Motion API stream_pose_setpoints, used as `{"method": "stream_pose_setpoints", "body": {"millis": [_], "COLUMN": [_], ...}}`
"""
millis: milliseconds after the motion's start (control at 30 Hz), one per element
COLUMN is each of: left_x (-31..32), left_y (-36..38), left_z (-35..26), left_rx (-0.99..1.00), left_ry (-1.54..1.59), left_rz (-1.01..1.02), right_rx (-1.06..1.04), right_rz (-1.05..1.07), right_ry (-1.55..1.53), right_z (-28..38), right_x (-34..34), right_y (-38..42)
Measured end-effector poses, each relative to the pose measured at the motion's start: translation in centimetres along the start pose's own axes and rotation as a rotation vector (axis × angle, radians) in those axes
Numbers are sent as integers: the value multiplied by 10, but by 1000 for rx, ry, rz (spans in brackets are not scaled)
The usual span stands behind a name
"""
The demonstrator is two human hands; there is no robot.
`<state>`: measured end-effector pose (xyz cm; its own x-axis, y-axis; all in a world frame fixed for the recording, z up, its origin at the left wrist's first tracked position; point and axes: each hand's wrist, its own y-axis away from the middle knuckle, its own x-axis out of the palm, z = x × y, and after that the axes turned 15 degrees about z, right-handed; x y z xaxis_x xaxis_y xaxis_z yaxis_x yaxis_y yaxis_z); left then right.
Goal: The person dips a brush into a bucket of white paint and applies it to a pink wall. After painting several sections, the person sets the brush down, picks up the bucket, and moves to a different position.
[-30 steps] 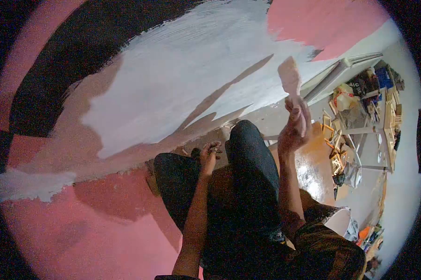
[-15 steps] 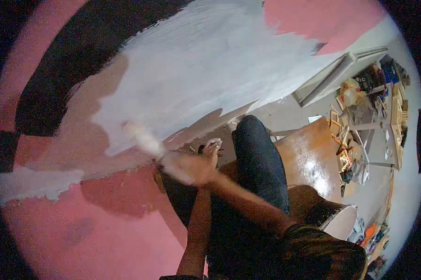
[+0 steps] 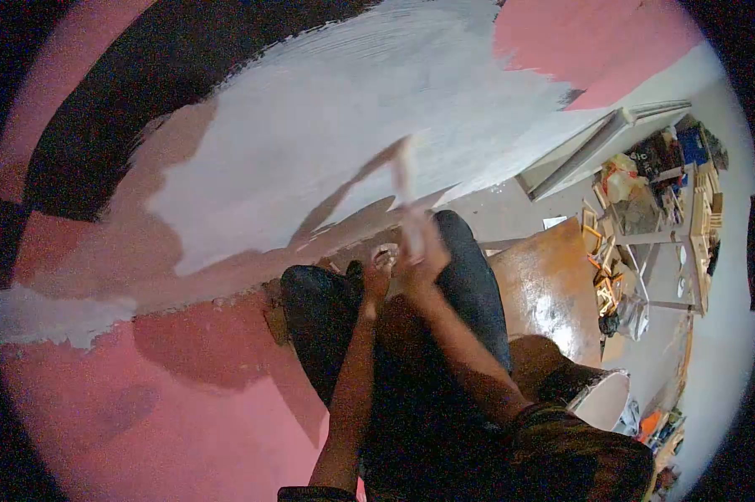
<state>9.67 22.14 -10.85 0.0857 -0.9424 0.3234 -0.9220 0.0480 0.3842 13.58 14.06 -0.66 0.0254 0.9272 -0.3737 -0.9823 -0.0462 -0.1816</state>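
Observation:
My right hand [image 3: 424, 261] is closed round a paintbrush [image 3: 403, 171], which is smeared by motion and points up towards the wall. Its pale head overlaps the white-painted patch [image 3: 310, 142] of the wall, and the brush and hand throw a long shadow there. Just beside it, my left hand [image 3: 381, 261] is held over my lap with its fingers curled and whitened with paint. What lies inside that curl is hidden. Both hands hover between my bent knees, close to the wall's lower edge.
Black [image 3: 93, 125] and pink [image 3: 193, 402] areas border the white patch. A glossy brown board [image 3: 553, 289] lies right of my knee. Beyond it are wooden pieces [image 3: 603, 293], bags [image 3: 624, 180], a framed panel [image 3: 574, 155] against the wall and a pale bucket [image 3: 605, 400].
My right hand has swung right and turned the brush from pointing left to pointing up. My left hand has stayed nearly in place, now uncovered by the right forearm. The view has shifted slightly.

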Motion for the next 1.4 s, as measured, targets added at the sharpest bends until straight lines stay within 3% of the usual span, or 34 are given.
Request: {"method": "stream_pose_setpoints", "body": {"millis": [67, 233, 300, 367, 433, 500, 567, 633, 733, 767, 867, 900, 933, 967, 1000, 1067, 1100, 1133, 1167, 1200, 1233, 1267, 1367, 1400], "left_x": [-5, -10, -11, -11, -22, -23, -14, -15, -7, -5, -10, -15, -18, -21, -23, -17, -16, -27, -27, -27, -25, -21, -12, -9], "left_y": [-3, -2, -4, -8, -7, -8, -11, -17, -13, -12, -11, -12, -16, -22, -25, -13, -7, -13, -10, -6, -5, -5, -8, -7], "left_z": [4, 4, 6, 9, 34, 35, 29, 31, 25, 25, 31, 34, 41, 50, 54, 28, 19, 41, 35, 28, 22, 17, 17, 17], "left_rx": [2, -15, -35, -35, 79, 147, 171, 148, 135, 112, 29, -3, 79, 159, 237, 134, 85, 157, 115, 72, 33, 52, 104, 117], "left_ry": [-48, -106, -59, -109, -89, -50, 16, 38, 24, 29, 175, 244, 185, 125, 65, 6, -20, 124, 99, 76, 54, 31, -34, -57], "left_rz": [-2, 30, 35, 16, 8, 27, 65, 155, 138, 128, 153, 168, 126, 86, 45, 21, 4, 57, 32, 10, -7, -6, 2, 3], "right_rx": [190, 39, -251, -335, 191, -170, 91, 15, -97, -50, 67, 61, 46, -67, -321, -808, -849, -894, -736, -624, -513, -446, 58, -282], "right_rz": [357, 856, 817, 841, 1118, 378, 97, -318, -401, -311, 99, 376, 713, 941, 876, 718, 705, 693, 754, 787, 821, 819, 687, 422], "right_ry": [81, -198, -193, 143, 656, 551, 449, -55, -27, -59, 823, 851, 647, 652, 565, 375, 254, 136, 6, 79, 159, 441, -55, 548], "right_z": [30, 10, 9, 1, 52, -28, -30, -57, -67, -44, -30, -23, -27, 20, 42, 76, 78, 81, 75, 56, 36, -18, 1, -55], "right_x": [43, 124, 122, 101, -1, -58, -114, -151, -165, -152, -72, -28, 28, 55, 77, 113, 117, 122, 125, 127, 130, 131, -15, -27], "right_y": [22, 73, 71, 52, -18, -13, -26, -39, -41, -35, -5, 7, 20, 19, 32, 69, 74, 80, 79, 75, 72, 62, -3, -6]}}
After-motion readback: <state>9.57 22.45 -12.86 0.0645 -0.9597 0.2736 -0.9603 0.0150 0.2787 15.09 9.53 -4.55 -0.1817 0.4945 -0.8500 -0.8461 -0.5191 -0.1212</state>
